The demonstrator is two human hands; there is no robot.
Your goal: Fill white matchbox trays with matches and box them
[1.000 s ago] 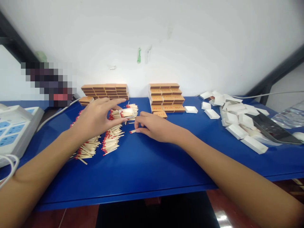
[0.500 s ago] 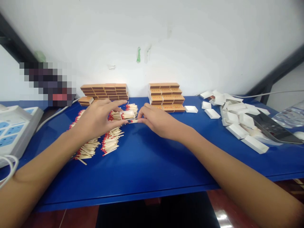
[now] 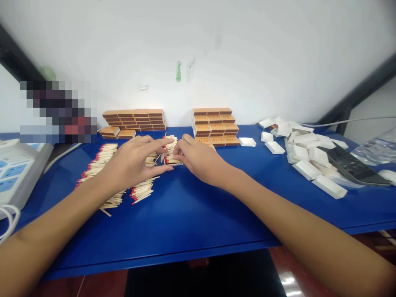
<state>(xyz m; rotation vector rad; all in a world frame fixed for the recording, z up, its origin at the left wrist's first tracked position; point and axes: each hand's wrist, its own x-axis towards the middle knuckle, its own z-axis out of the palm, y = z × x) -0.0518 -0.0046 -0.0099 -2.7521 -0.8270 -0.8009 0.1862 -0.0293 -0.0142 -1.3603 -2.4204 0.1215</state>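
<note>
Thumb and index finger of my left hand grip the sides of a small white matchbox tray, which holds red-tipped matches. Over the tray's right end, the fingers of my right hand are closed in a pinch on matches. Those fingers partly cover the tray. Loose matches lie in a long heap to the left of my left hand and partly under it. A smaller heap of matches lies just in front of that hand, and more matches show behind the tray.
Closed matchboxes stand in a left stack and a stepped right stack against the wall. White trays are piled at the right, beside a dark phone. A power strip sits at the left on the blue table.
The tray has moved slightly right and toward me, under my right fingers. My right fingertips have come left onto the matches in it. A second matchbox by the left stack is now uncovered.
</note>
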